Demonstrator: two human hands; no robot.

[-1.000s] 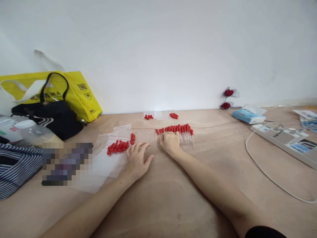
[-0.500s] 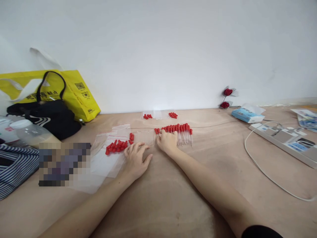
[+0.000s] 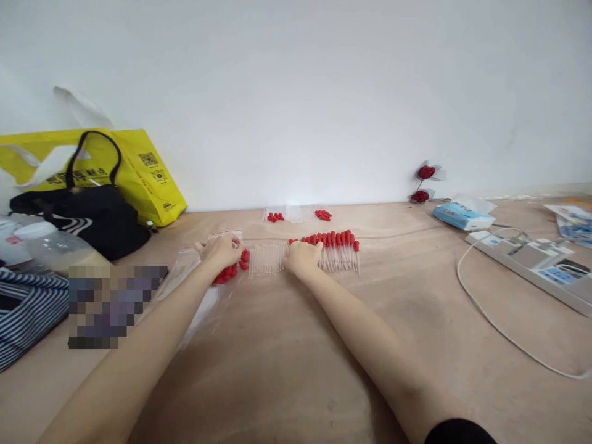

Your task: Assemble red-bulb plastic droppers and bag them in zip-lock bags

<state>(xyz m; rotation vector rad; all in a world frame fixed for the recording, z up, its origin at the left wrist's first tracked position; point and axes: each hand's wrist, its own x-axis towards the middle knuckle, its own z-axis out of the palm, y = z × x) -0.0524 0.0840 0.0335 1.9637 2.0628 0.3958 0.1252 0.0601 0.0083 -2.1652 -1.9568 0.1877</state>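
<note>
Small red rubber bulbs lie in a heap on clear zip bags, partly covered by my left hand. Its fingers are bent together beside a few more red bulbs; whatever they pinch is too small to make out. Thin glass dropper tubes lie side by side between the hands. Over the right end of those tubes, my right hand is closed, and its fingertips are hidden behind the knuckles. To its right is a row of glass droppers topped with red bulbs.
Against the wall lies another clear bag with red bulbs at both ends. A yellow bag, black bag and bottle stand left. Right are a tissue pack, power strip and white cable.
My left hand has moved up and left from beside the tubes onto the heap of bulbs, its fingers drawing together. My right hand has shifted slightly left.
</note>
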